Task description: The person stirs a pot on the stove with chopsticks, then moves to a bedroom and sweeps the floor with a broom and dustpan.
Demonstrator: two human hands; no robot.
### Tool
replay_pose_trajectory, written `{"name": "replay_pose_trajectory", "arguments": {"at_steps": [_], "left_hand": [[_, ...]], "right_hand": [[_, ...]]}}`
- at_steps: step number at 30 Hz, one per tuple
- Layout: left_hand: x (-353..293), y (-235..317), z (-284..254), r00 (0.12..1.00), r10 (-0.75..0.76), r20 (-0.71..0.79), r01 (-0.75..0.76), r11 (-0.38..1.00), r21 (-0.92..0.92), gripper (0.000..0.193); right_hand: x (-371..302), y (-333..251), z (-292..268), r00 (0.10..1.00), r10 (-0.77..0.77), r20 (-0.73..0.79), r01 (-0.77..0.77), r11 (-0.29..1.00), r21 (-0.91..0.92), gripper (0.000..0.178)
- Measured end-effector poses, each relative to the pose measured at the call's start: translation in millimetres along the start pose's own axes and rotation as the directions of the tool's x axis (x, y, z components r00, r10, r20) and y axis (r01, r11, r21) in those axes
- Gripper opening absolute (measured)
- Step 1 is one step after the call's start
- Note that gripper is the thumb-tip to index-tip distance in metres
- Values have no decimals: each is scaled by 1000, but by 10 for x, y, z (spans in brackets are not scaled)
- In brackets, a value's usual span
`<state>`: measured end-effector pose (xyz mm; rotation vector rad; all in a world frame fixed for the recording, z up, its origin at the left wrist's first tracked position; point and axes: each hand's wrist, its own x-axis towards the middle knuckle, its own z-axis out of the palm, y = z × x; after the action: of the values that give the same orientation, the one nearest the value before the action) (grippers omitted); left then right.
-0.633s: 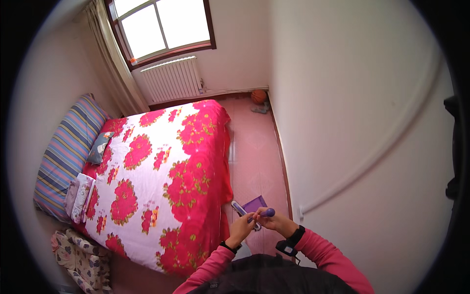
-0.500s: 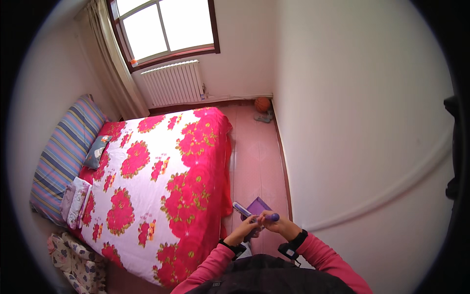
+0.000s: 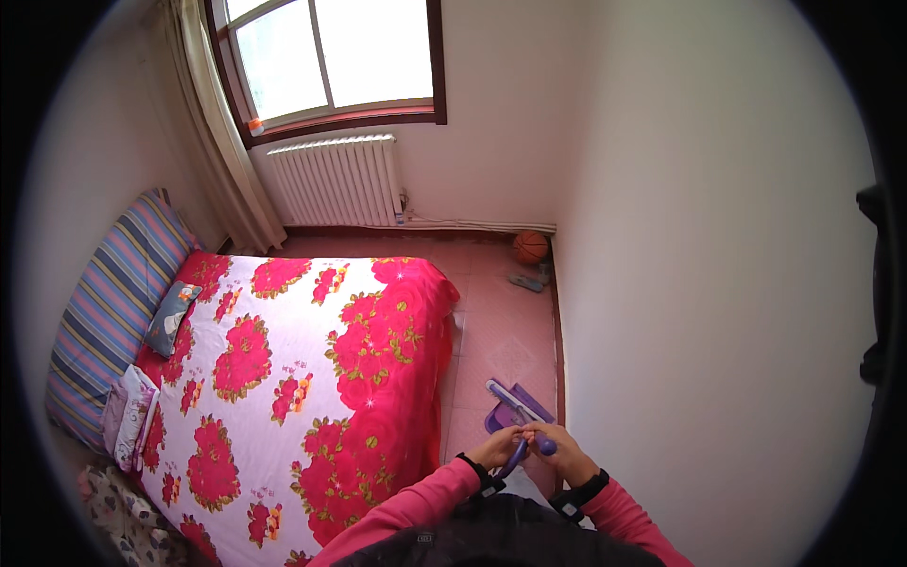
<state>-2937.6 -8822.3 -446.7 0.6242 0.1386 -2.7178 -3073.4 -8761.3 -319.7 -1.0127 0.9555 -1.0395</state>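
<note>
My hands are close together low in view, between the bed and the right-hand wall. My right hand (image 3: 567,452) is closed around a handle with a rounded purple end (image 3: 545,444). Right beside it, my left hand (image 3: 495,449) is closed at a purple curved handle (image 3: 513,460). Just beyond the fingers shows a purple dustpan-like piece (image 3: 532,401), with a pale long strip (image 3: 504,393) slanting across it. Which handle joins which piece is hidden by my hands.
The bed (image 3: 302,378), under a red-flowered sheet, fills the left. A striped headboard cushion (image 3: 113,312) stands at its head. Pink floor tiles (image 3: 491,331) run along the wall to a basketball (image 3: 530,248) and grey shoes (image 3: 526,282). A radiator (image 3: 335,180) sits below the window.
The view has shifted, so the room sits lower in it. My hands have come closer together, and the pale strip and purple pieces have turned and moved right.
</note>
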Motion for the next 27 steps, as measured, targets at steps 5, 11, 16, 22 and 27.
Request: {"name": "replay_pose_trajectory", "arguments": {"at_steps": [5, 11, 16, 22, 27], "left_hand": [[855, 1103, 505, 998, 57, -3, -56, 996, 67, 25], [1716, 2451, 1164, 979, 149, -142, -147, 989, 30, 27], [2370, 3753, 1425, 946, 222, -235, -231, 973, -10, 23], [2891, 5261, 1926, 913, 405, 41, -407, 909, 84, 26], [3203, 6336, 2200, 938, 323, -124, -300, 939, 169, 21]], "right_hand": [[1407, -400, -979, 939, -267, 215, 337, 836, -432, 17], [2974, -903, -1686, 991, 81, 107, -82, 997, 3, 9], [4419, -1221, -2138, 962, 261, 81, -261, 965, -4, 4], [6057, -1743, -2555, 900, -209, 382, 322, 910, -261, 12], [7437, -1934, -2843, 702, 684, 200, -707, 636, 309, 3]]}}
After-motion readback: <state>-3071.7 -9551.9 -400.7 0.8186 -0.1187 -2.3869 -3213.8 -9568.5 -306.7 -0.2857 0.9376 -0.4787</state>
